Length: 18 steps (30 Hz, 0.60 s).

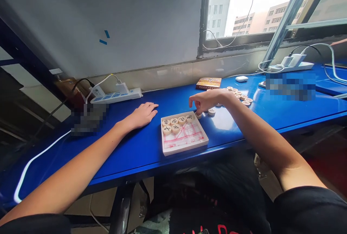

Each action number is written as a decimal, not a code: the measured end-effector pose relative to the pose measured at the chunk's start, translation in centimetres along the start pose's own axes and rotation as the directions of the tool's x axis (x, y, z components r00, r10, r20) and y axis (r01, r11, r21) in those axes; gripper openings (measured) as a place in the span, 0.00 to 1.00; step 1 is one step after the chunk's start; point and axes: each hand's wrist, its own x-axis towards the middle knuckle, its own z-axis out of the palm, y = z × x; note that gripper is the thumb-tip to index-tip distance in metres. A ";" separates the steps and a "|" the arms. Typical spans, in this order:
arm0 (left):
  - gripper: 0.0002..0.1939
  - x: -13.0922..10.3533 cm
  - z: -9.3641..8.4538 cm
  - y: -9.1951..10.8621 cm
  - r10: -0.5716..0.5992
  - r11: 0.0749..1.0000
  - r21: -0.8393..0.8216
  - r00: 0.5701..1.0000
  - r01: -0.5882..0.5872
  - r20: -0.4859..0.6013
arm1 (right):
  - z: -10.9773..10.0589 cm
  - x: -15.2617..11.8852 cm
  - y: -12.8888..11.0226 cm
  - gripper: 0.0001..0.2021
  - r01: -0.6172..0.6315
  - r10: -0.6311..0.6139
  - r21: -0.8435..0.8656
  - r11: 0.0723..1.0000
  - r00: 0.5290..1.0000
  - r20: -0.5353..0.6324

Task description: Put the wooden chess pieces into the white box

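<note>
Six pieces [176, 127] are held in the white box [185, 149] on the table [135, 147]; another piece [199, 116] just outside is touched by the curled right hand [207, 99], its grip unclear. The left hand [143, 115] is laid flat and empty.

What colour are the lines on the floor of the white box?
The lines are pinkish red, shown best in the head view.

Open white box [185, 150], six round pieces [174, 121] inside
</note>
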 end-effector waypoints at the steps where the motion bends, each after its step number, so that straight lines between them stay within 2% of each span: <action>1: 0.27 0.0 0.0 0.0 0.002 1.000 0.001 1.000 -0.002 0.000 | 0.0 -0.1 -0.2 0.23 -0.010 0.010 -0.009 1.000 1.000 -0.013; 4: 0.27 0.0 0.0 0.0 0.003 1.000 0.004 1.000 -0.003 -0.002 | -0.2 -0.3 0.0 0.24 -0.040 0.040 -0.013 0.999 0.999 -0.018; 7: 0.27 0.0 -0.1 0.1 0.003 1.000 0.012 1.000 -0.003 0.006 | -0.6 -0.9 1.1 0.27 -0.068 0.068 -0.016 0.998 0.998 -0.012; 10: 0.27 0.0 -0.2 0.2 0.005 1.000 0.012 1.000 -0.005 0.014 | -1.1 -1.6 2.4 0.27 -0.163 0.163 -0.013 0.986 0.985 -0.052; 12: 0.27 0.0 -0.2 0.2 -0.001 1.000 0.008 1.000 0.001 0.016 | -1.2 -1.8 2.8 0.27 -0.239 0.240 0.023 0.971 0.971 -0.015; 15: 0.28 0.0 -0.2 0.2 -0.005 1.000 0.005 1.000 0.004 0.021 | -0.9 -1.5 2.4 0.28 -0.285 0.282 0.033 0.958 0.956 0.077; 18: 0.27 0.0 -0.2 0.2 -0.005 1.000 0.013 1.000 0.005 0.018 | -0.4 -0.6 1.5 0.28 -0.270 0.270 -0.020 0.963 0.959 0.081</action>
